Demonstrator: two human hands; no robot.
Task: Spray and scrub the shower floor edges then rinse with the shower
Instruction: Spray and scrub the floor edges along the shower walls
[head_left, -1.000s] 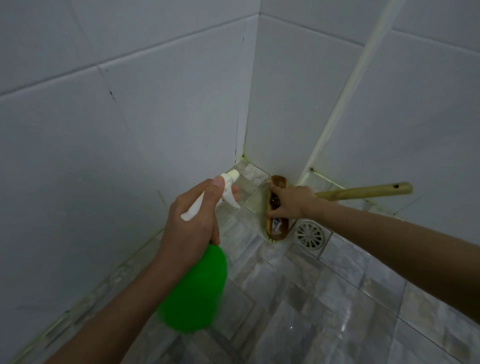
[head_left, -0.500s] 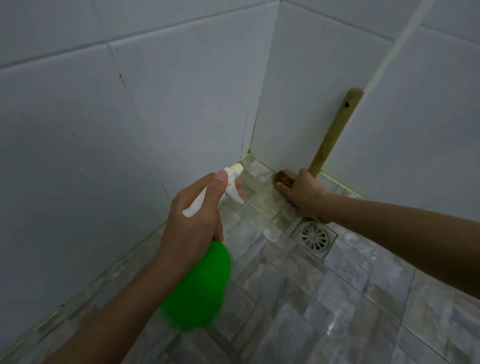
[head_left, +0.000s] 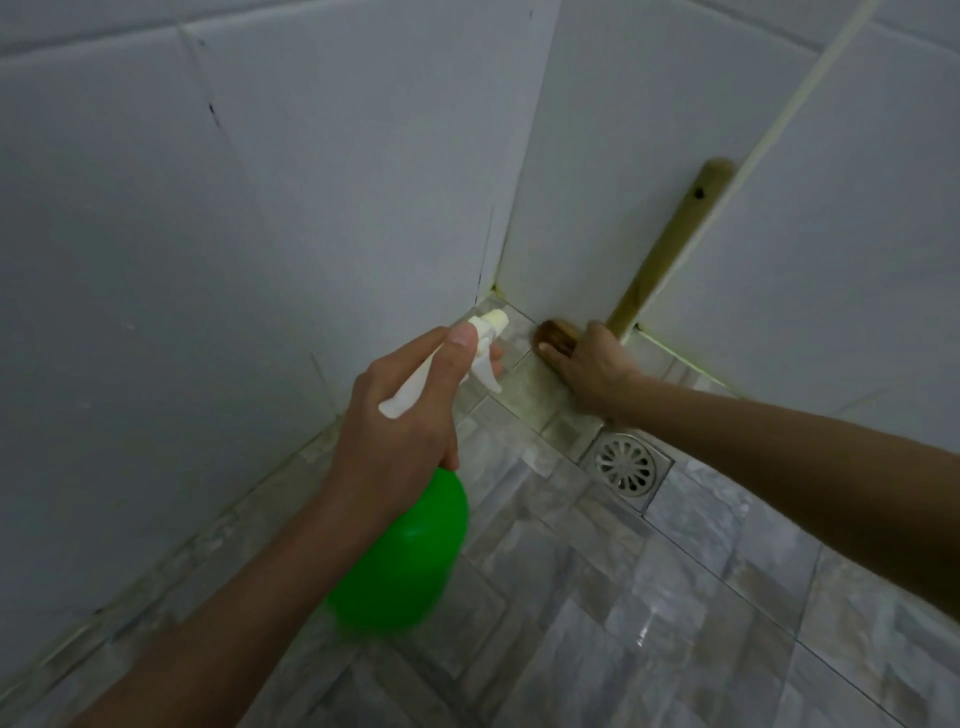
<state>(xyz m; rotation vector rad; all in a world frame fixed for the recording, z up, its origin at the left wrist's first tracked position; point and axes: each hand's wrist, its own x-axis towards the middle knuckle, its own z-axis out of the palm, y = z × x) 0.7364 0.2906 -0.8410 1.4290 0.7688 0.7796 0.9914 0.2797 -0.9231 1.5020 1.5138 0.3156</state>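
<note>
My left hand (head_left: 400, 421) grips the neck of a green spray bottle (head_left: 402, 561). Its white nozzle (head_left: 127, 325) points at the floor corner and a finger lies on the trigger. My right hand (head_left: 587, 364) presses down on the wooden head of a scrub brush (head_left: 553, 332) at the foot of the back wall. The brush's long wooden handle (head_left: 670, 244) stands up against that wall. Most of the brush head is hidden under my hand. The grey tiled shower floor (head_left: 649, 597) meets the walls along a yellowish-stained edge (head_left: 680, 358).
A round metal drain grate (head_left: 626, 465) lies in the floor just below my right wrist. White tiled walls (head_left: 260, 234) close in on the left and back, meeting in a corner (head_left: 498, 288). A pale pipe (head_left: 779, 109) runs up the back wall.
The brush swung from lying on the floor with its handle pointing right to standing with the handle up the back wall. My right hand slid toward the corner. The spray bottle stayed put.
</note>
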